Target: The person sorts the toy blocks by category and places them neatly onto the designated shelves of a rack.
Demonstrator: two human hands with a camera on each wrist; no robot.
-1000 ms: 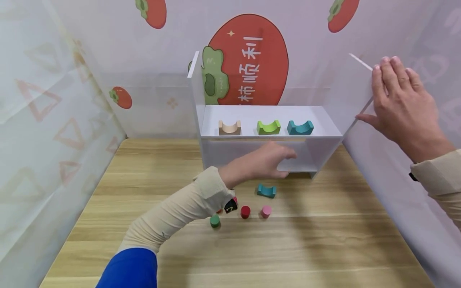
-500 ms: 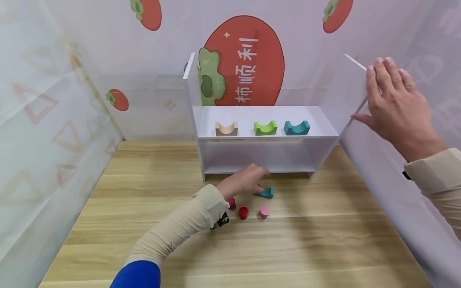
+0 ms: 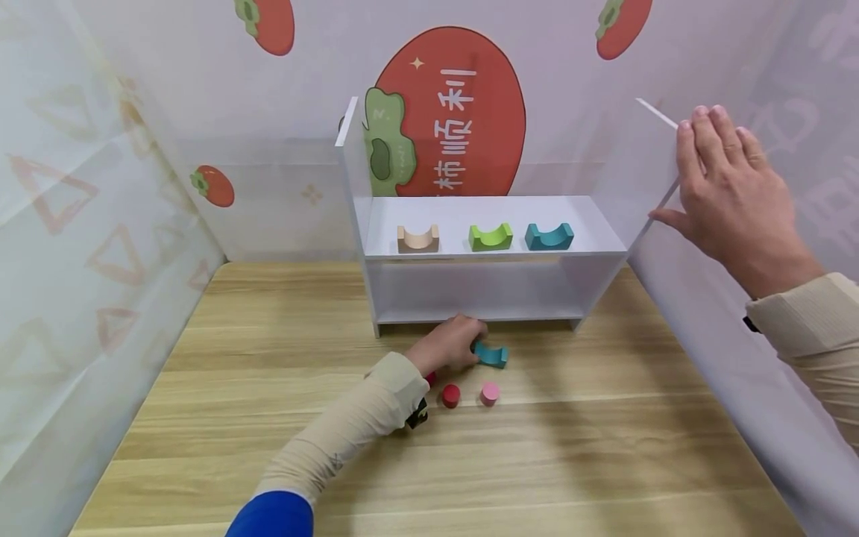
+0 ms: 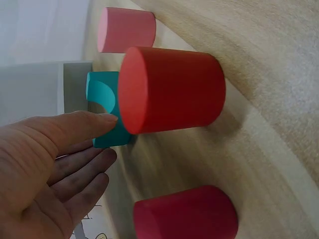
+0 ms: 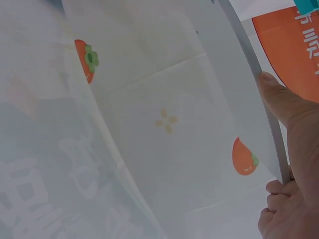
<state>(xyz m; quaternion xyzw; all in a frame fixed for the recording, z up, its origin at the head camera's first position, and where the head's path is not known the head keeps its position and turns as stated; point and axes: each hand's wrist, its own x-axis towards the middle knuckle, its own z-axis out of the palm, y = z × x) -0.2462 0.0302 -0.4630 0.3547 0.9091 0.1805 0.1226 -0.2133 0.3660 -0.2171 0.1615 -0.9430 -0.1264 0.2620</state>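
Observation:
My left hand [image 3: 452, 343] is down on the wooden table in front of the white shelf unit [image 3: 493, 201]. Its thumb and fingers pinch the left end of a teal block with a curved notch [image 3: 493, 356]; in the left wrist view the thumb lies on this teal block [image 4: 113, 132] and the other fingers are beneath. My right hand [image 3: 738, 198] rests against the front edge of the unit's right side panel [image 3: 637, 164], fingers straight. The right wrist view shows its thumb [image 5: 281, 97] along the panel edge.
Beige [image 3: 418, 240], lime [image 3: 491, 237] and teal [image 3: 549, 237] notched blocks stand on the upper shelf. Near the left hand are a red cylinder [image 3: 451, 395], a pink cylinder [image 3: 490, 393] and a crimson cylinder [image 4: 184, 214]. Printed cloth walls surround the table.
The left hand has come down from in front of the shelf to the teal block on the table and taken hold of its end. The right hand has stayed on the panel.

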